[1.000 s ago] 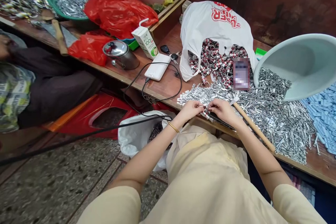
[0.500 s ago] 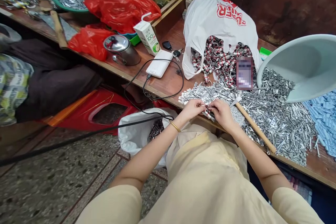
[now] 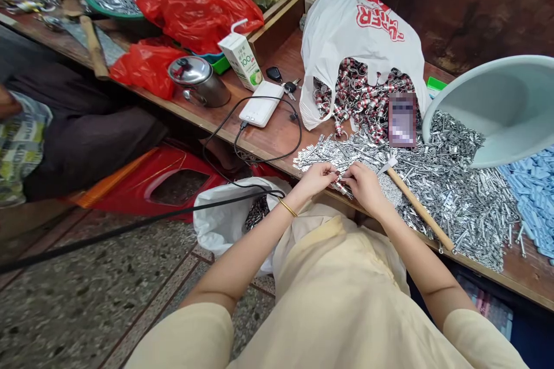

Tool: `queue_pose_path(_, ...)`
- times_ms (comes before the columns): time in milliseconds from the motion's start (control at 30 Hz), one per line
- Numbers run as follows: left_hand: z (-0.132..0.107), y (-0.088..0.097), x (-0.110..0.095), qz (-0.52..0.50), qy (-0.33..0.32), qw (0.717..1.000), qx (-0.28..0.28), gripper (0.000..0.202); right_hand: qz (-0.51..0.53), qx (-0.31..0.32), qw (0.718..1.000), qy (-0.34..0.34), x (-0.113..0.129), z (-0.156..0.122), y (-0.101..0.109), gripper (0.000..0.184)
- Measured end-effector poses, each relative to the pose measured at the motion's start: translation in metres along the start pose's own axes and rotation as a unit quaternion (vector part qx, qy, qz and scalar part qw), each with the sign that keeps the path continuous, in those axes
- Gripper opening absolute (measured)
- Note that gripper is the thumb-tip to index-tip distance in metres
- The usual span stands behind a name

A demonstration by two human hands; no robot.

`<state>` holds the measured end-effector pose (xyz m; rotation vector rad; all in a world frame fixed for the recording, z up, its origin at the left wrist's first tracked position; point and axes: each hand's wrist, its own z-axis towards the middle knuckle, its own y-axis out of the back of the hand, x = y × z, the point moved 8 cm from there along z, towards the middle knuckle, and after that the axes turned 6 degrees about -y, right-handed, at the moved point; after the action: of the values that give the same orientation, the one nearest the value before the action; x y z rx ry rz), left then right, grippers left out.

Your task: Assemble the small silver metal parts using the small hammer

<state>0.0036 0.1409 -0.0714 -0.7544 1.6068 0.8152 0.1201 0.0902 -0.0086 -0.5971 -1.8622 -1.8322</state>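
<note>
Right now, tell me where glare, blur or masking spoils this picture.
Head view: glints on the metal lid and the large red bag; same view, highlights speckling the silver pieces; same view, a pixelated patch masking something by the white bag; same view, fine detail between left hand and right hand too small to read.

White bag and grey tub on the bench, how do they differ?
The white bag is limp plastic with red lettering; the grey tub holds its round shape, with no lettering visible. Red-and-silver pieces show in the bag's opening; plain silver parts lie at the tub's mouth. Both rest on the bench.
</note>
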Motion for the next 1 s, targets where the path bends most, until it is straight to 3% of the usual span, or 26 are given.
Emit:
queue_pose_path(200, 0.001, 0.001, -0.005, 0.037, -0.010, 0.999, 0.013, 0.009, -0.100, 0.079, 0.992, -0.017, 0.007, 0.011, 0.000, 0.014)
queue_pose_path(367, 0.000, 0.001, -0.006, 0.030, -0.013, 0.999, 0.023, 0.008, -0.128, 0.110, 0.985, -0.020, 0.007, 0.017, -0.002, 0.014)
queue_pose_path(500, -0.001, 0.001, -0.004, 0.014, -0.026, 0.999, 0.028, 0.010, -0.117, 0.091, 0.989, -0.005, 0.013, 0.017, 0.001, 0.018)
queue_pose_path(600, -0.001, 0.002, -0.001, 0.029, -0.038, 0.999, 0.010, 0.010, -0.084, 0.039, 0.995, 0.030, 0.014, -0.001, 0.021, 0.019)
queue_pose_path(667, -0.001, 0.003, 0.000, 0.043, -0.043, 0.998, 0.004, 0.011, -0.094, -0.029, 0.995, 0.015, -0.004, -0.025, 0.046, 0.022)
queue_pose_path(733, -0.001, 0.003, 0.000, 0.055, -0.044, 0.998, 0.000, 0.011, -0.162, -0.144, 0.975, -0.044, -0.037, -0.057, 0.079, 0.025)
queue_pose_path(867, 0.001, 0.001, 0.001, 0.052, -0.036, 0.998, 0.010, 0.009, -0.281, -0.090, 0.949, -0.109, -0.101, -0.100, 0.090, 0.026)
queue_pose_path(933, 0.002, 0.000, 0.001, 0.050, -0.036, 0.998, 0.014, 0.009, -0.276, -0.073, 0.953, -0.102, -0.111, -0.108, 0.090, 0.027)
queue_pose_path(1000, 0.002, 0.000, 0.000, 0.053, -0.040, 0.998, 0.013, 0.009, -0.260, -0.091, 0.957, -0.086, -0.104, -0.109, 0.095, 0.030)
